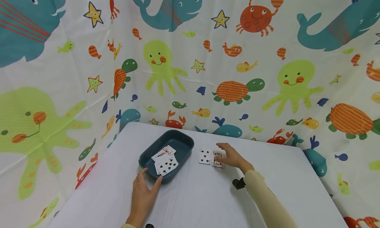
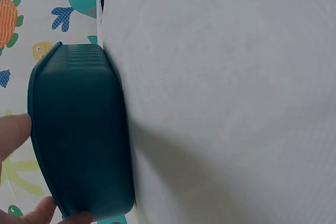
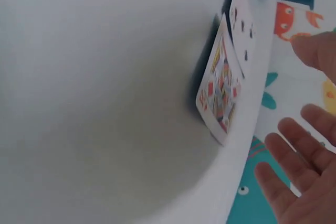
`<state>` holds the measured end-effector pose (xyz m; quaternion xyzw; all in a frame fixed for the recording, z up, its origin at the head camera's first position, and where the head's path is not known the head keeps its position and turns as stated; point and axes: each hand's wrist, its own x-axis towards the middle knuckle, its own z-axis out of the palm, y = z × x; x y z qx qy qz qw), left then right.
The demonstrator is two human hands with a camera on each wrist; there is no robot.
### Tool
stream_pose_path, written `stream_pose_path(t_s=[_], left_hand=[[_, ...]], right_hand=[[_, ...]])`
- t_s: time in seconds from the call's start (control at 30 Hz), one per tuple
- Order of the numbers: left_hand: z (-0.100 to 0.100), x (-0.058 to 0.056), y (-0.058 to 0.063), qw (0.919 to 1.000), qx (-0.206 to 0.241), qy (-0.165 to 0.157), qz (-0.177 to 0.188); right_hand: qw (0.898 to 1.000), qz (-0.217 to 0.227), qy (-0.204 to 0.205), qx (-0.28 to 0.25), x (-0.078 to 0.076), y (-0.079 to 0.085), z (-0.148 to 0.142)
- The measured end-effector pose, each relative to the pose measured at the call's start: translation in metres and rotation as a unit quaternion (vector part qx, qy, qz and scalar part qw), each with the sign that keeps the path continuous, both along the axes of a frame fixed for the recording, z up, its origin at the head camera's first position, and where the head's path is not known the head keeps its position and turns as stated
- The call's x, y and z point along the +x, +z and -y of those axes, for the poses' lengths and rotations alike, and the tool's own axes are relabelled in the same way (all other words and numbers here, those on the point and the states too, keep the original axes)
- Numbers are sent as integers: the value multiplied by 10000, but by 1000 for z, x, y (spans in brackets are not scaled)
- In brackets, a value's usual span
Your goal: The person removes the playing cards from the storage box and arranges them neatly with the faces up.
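My left hand holds the near end of a dark teal tray, thumb on one side of the rim and fingers on the other. Inside the tray lies a loose, overlapping group of playing cards, face up, with a spade card on top. Right of the tray two more cards lie side by side: a black-pip card and a red face card. Over the face card hovers my right hand, fingers spread and apart from the card in the right wrist view, pinching nothing.
A white cloth covers the table. Behind and beside it hangs a curtain printed with sea animals. A small black device sits at the right wrist, and part of another shows near the left one.
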<state>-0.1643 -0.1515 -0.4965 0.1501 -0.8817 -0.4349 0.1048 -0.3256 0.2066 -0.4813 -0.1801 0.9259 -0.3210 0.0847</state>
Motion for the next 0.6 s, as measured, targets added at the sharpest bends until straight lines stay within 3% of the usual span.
stream_pose_path(t_s=[0.3,0.6], left_hand=[[0,0,1,10000,42,-7,53],[0,1,1,10000,52,10,22]], right_hand=[[9929,40,-620,-1012,15,-12,9],[9769,-29,-1025,-1877,26,-14,19]])
